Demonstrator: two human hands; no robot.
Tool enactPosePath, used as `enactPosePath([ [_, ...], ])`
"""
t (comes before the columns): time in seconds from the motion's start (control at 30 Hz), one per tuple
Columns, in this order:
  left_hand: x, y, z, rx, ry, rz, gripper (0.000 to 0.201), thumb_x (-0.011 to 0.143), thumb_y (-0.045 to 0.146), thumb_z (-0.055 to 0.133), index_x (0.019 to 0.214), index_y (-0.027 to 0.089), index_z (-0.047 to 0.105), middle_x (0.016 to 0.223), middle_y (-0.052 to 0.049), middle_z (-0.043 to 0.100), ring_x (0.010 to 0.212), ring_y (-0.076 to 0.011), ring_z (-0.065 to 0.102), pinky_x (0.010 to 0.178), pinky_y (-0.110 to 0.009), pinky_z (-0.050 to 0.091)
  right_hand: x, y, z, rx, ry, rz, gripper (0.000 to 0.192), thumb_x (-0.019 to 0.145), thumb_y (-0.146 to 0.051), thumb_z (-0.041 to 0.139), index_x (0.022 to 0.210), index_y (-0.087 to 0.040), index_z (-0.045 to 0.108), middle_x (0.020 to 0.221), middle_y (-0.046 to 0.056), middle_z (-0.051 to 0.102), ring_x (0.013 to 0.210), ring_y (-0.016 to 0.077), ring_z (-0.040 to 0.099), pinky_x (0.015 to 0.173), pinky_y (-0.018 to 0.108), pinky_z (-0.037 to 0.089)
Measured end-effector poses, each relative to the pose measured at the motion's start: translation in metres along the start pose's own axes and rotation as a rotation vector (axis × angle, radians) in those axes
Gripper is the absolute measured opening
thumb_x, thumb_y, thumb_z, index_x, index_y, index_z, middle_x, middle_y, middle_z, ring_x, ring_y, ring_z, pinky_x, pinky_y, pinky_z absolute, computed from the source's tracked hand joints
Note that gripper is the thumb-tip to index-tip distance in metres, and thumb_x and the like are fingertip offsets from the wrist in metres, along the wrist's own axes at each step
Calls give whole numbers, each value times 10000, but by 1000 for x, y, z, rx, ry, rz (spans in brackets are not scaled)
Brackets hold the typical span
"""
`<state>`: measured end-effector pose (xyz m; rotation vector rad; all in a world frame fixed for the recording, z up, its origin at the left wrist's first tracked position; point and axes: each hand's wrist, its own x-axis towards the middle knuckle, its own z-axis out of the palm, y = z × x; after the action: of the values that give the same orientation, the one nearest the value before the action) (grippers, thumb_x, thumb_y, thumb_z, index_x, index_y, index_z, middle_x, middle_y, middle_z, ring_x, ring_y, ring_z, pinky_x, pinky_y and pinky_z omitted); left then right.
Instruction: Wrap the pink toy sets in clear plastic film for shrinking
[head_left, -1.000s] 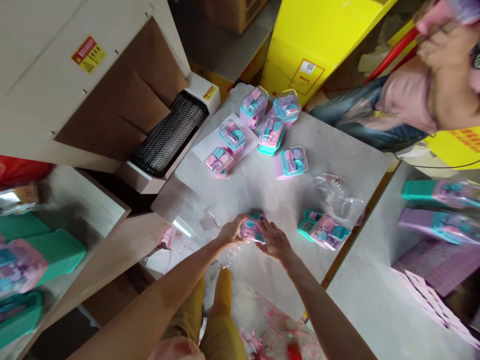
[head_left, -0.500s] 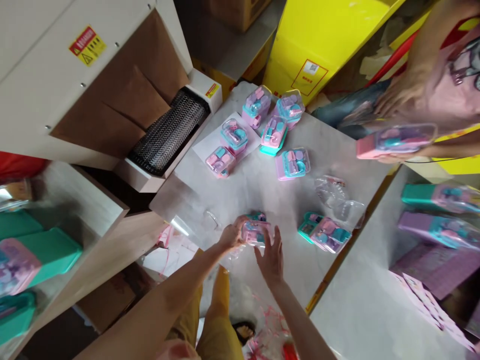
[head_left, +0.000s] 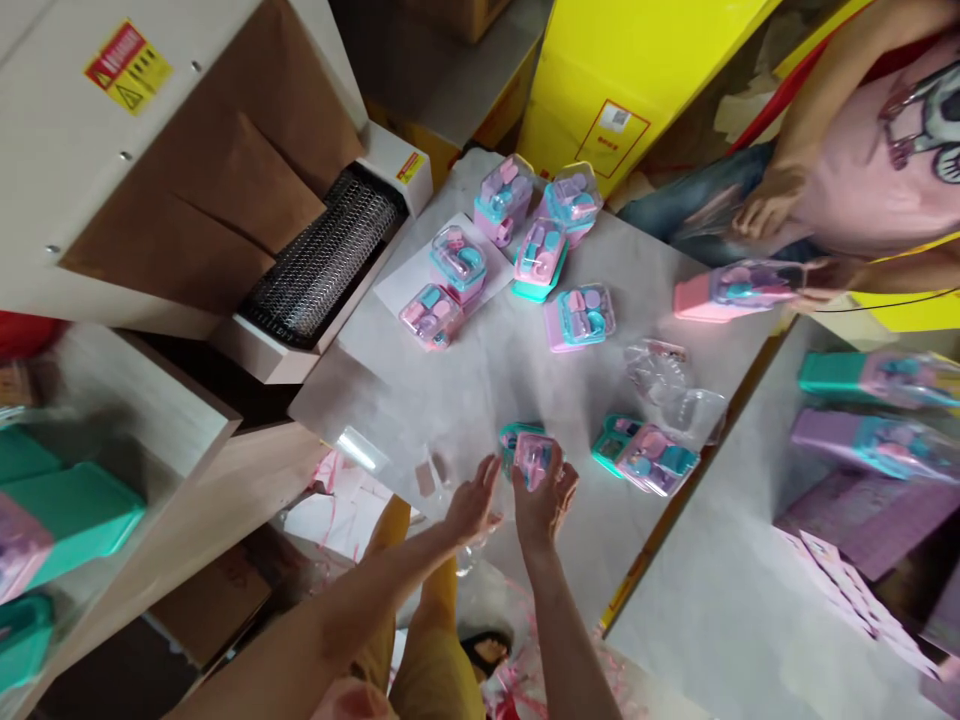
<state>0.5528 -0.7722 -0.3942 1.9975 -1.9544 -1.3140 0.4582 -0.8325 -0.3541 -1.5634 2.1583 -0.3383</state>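
Observation:
My right hand (head_left: 546, 500) grips a small pink and teal toy set in a clear plastic case (head_left: 529, 455), tilted up near the front of the grey table (head_left: 487, 370). My left hand (head_left: 471, 502) is beside it, fingers spread, holding nothing and just off the case. A finished teal and pink toy set (head_left: 646, 460) lies to the right of my hands. Two empty clear plastic shells (head_left: 675, 390) lie behind it. Several more packed sets (head_left: 525, 250) are grouped at the far side of the table.
A shrink-wrap tunnel machine with a mesh conveyor (head_left: 322, 265) stands at the left. Another person at the right holds a pink toy set (head_left: 731, 290) over the table's edge. Yellow cartons (head_left: 622, 80) stand behind. Larger boxed sets (head_left: 877, 400) lie on the right table.
My right hand has taken hold of the toy case and tipped it upright. My left hand has let go and opened. The other person's set has come lower, toward the table.

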Motion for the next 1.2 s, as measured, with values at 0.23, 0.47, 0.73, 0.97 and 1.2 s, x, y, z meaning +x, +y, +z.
enactPosePath([
  [0.23,57,-2,-27,-118,23,244,1077,621,363,714,1439,171,41,1496,-210,219,1307,-305,375,893,-351,493,8,16,-16,157,-142,-27,701,733,-520,545,1346,-211,402,1201,140,477,1073,284,512,869,448,450],
  [0.47,55,1,-22,-179,82,217,1050,589,408,728,1418,143,142,1442,-209,324,1263,-320,423,846,-359,528,58,62,-51,988,-577,379,772,597,-526,686,1290,-284,446,1177,95,602,1066,248,572,814,404,480],
  [0.73,50,5,-26,-127,101,158,987,596,412,732,1402,169,217,1402,-191,402,1194,-311,502,821,-357,542,40,51,-44,451,136,316,668,701,-638,519,1127,-124,544,988,155,590,935,258,555,732,385,454],
  [0.97,46,8,-15,-41,112,105,717,823,270,494,1428,191,117,1477,-164,280,1298,-246,398,869,-300,505,-9,-14,-1,-59,5,-153,453,891,-499,375,1063,-143,595,839,86,630,684,168,574,552,264,393],
  [1.2,28,-6,-21,-72,22,61,834,782,308,541,1451,213,53,1516,-181,177,1040,-243,609,727,-310,534,-3,-25,11,-72,49,-82,413,873,-403,322,978,-142,626,845,112,648,661,181,576,513,276,336],
])
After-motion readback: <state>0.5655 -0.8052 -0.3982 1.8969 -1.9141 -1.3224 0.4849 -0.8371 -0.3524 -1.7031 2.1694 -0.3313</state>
